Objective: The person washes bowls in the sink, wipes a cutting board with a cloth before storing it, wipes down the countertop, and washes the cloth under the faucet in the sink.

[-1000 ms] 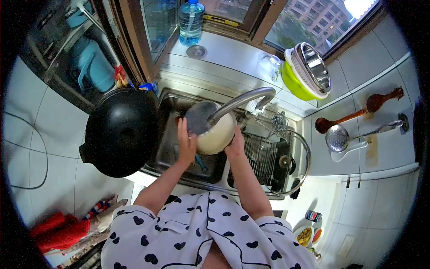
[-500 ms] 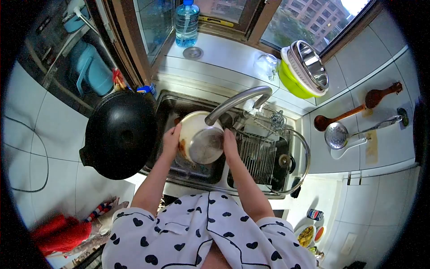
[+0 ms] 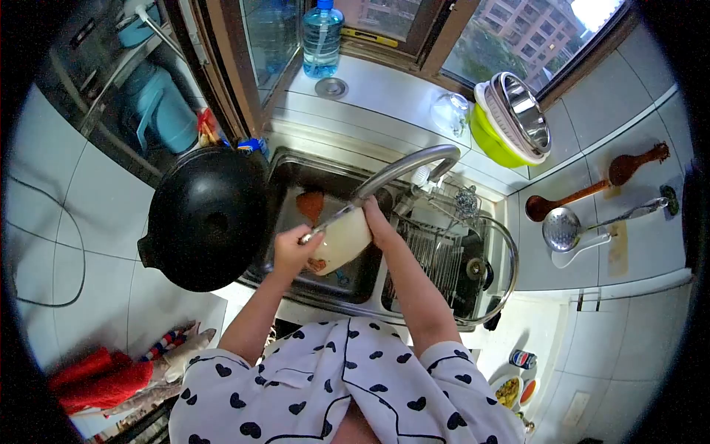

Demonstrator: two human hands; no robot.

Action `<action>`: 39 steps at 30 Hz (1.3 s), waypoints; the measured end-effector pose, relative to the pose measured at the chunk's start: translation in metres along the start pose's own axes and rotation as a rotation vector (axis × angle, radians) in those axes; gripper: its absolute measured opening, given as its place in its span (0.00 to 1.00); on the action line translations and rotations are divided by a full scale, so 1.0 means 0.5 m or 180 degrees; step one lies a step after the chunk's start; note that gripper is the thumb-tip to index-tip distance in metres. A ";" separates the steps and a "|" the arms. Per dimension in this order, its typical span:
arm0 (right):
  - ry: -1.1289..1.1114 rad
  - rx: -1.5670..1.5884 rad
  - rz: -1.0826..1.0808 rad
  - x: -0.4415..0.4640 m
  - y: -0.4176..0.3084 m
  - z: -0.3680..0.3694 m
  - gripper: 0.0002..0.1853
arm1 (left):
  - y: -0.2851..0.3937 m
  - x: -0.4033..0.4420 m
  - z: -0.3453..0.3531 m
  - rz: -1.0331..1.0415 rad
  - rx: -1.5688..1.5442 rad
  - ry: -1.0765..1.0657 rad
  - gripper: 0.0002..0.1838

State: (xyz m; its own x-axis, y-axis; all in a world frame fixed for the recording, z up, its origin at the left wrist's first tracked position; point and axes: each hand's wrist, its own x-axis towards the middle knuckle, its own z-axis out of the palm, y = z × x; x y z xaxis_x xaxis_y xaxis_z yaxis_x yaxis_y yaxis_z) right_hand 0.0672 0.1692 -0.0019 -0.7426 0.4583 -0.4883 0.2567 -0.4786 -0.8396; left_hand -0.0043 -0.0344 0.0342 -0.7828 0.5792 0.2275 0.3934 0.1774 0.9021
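Note:
A cream-coloured round pot (image 3: 344, 244) with brown marks on its side is held tilted over the left basin of the sink (image 3: 285, 185), below the faucet (image 3: 399, 169). My left hand (image 3: 293, 250) is closed on its left edge, thumb over the rim. On the pot's right side my right hand (image 3: 379, 223) grips it, with most fingers hidden behind. A reddish-brown piece (image 3: 310, 205) lies in the basin beyond the pot; I cannot make out its kind. A small bluish thing (image 3: 341, 277) is in the basin near the front.
A black wok (image 3: 207, 218) stands at the left of the sink. A dish rack (image 3: 425, 259) and a glass lid (image 3: 510, 274) occupy the right basin. Stacked bowls (image 3: 510, 122) and a bottle of blue liquid (image 3: 322, 41) stand on the sill. Ladles (image 3: 562, 229) hang at right.
Both hands have tipped the pot, so its metal disc no longer faces me and its cream side shows. The reddish-brown piece in the basin is now more exposed. The view has shifted slightly.

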 end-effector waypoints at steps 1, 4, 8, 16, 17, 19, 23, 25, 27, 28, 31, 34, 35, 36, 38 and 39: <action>-0.0189 0.0171 -0.0070 -0.022 -0.021 0.003 0.18 | 0.001 0.007 -0.004 -0.0133 -0.0232 0.0015 0.16; 0.0106 0.0141 -0.0144 -0.029 -0.012 -0.031 0.11 | -0.033 0.038 0.007 -0.0499 -0.0432 0.0194 0.14; 0.0283 -0.0578 -0.0672 -0.056 0.017 -0.047 0.06 | -0.078 0.084 0.051 -0.1651 -0.0453 -0.0006 0.30; 0.1600 -0.2416 -0.1244 -0.160 -0.019 0.039 0.12 | 0.014 0.093 0.142 -0.0302 0.1520 -0.0417 0.30; 0.1748 -0.2596 -0.1185 -0.169 -0.020 0.054 0.13 | 0.022 0.092 0.156 -0.0206 0.1620 -0.0465 0.30; 0.1852 -0.2450 -0.1275 -0.164 0.005 0.065 0.12 | 0.034 0.091 0.175 -0.0006 0.1822 -0.0551 0.30; 0.1513 -0.1912 -0.1689 -0.172 0.022 0.068 0.12 | 0.007 0.172 0.157 -0.0345 0.2128 -0.1596 0.23; 0.1285 -0.1958 -0.1594 -0.193 0.003 0.080 0.13 | -0.067 0.216 0.174 -0.0607 0.1317 -0.1791 0.22; 0.0887 -0.1452 -0.1459 -0.163 0.028 0.070 0.17 | -0.046 0.213 0.156 -0.0772 0.0585 -0.1328 0.24; 0.0832 -0.1358 -0.1421 -0.153 0.033 0.068 0.18 | 0.053 0.191 0.125 -0.0880 0.0709 -0.1105 0.21; 0.0534 -0.1098 -0.1399 -0.146 -0.002 0.069 0.23 | 0.068 0.129 0.133 0.1733 0.1371 -0.0312 0.19; 0.0303 -0.1036 -0.1493 -0.119 0.013 0.054 0.25 | -0.039 0.152 0.150 0.1187 0.1864 -0.1136 0.18; 0.0219 -0.1005 -0.1421 -0.126 0.017 0.058 0.24 | -0.067 0.173 0.149 0.0886 0.1838 -0.1341 0.17; 0.0141 -0.0976 -0.1348 -0.140 0.026 0.068 0.23 | -0.080 0.205 0.143 -0.0824 0.0424 -0.1270 0.18; -0.0087 -0.0833 -0.1371 -0.129 0.054 0.062 0.27 | -0.109 0.221 0.148 -0.0779 0.0727 -0.1469 0.20; -0.0009 -0.0779 -0.1212 -0.127 0.041 0.062 0.28 | -0.069 0.212 0.143 -0.0875 0.0971 -0.1501 0.18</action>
State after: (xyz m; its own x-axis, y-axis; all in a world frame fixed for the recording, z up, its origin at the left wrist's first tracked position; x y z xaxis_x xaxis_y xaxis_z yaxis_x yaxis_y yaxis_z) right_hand 0.1007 0.1069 0.0192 -0.8141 0.5652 -0.1333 0.1033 -0.0849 -0.9910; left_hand -0.0665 0.0776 0.0012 -0.6052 0.7567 -0.2472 0.3825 0.5487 0.7434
